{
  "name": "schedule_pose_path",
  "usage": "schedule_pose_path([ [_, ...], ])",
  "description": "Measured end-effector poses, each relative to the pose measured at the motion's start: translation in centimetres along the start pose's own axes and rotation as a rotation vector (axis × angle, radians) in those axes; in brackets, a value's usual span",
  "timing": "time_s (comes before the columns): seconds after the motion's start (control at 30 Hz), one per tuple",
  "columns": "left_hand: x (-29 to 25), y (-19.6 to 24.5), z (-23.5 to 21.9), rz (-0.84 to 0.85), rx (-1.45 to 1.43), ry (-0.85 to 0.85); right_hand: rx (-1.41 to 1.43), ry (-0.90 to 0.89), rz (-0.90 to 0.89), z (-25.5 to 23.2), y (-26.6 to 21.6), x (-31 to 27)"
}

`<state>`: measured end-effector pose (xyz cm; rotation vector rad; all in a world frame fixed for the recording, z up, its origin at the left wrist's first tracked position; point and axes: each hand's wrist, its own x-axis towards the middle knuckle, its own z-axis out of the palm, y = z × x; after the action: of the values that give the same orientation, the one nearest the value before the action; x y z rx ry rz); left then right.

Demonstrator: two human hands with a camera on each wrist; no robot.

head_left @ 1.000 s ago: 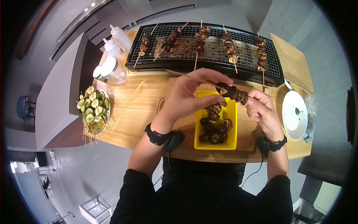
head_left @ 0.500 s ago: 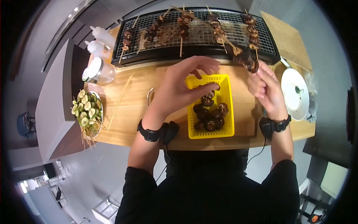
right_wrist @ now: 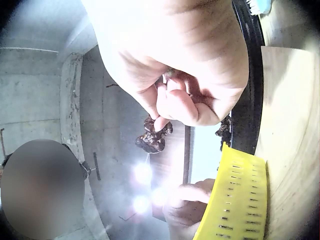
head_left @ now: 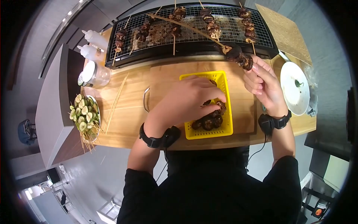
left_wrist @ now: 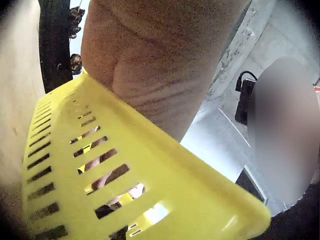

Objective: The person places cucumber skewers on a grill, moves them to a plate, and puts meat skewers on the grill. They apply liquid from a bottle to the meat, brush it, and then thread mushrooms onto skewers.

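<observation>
upper right, my right hand [head_left: 265,84] pinches the skewer [head_left: 194,29], best held steady; mid-frame, my left hand [head_left: 181,100] dips into the basket [head_left: 230,118], whose pieces suit light fingertips; i can't tell its grip

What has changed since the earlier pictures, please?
The left hand let go of the mushroom skewer and moved down into the yellow basket; its grip there is unclear. The right hand still holds the skewer. The grill stayed put.
</observation>
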<state>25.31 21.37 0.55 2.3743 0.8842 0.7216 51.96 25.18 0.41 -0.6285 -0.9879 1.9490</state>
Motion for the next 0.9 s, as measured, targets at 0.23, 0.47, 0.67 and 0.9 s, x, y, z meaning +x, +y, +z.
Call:
schedule_pose_path([
  [0.23, 0.0, 0.2, -0.2, -0.02, 0.013, -0.038, 0.0, 0.015, -0.001, 0.0, 0.1, 0.1],
  [0.47, 0.1, 0.1, -0.5, 0.038, 0.058, -0.077, -0.01, 0.022, 0.004, -0.1, 0.2, 0.2],
  [0.67, -0.1, -0.4, 0.0, 0.01, 0.002, -0.066, 0.003, 0.044, 0.003, -0.7, 0.2, 0.4],
  [0.9, -0.2, -0.9, -1.3, -0.112, -0.514, 0.262, 0.021, 0.033, -0.004, -0.7, 0.1, 0.3],
])
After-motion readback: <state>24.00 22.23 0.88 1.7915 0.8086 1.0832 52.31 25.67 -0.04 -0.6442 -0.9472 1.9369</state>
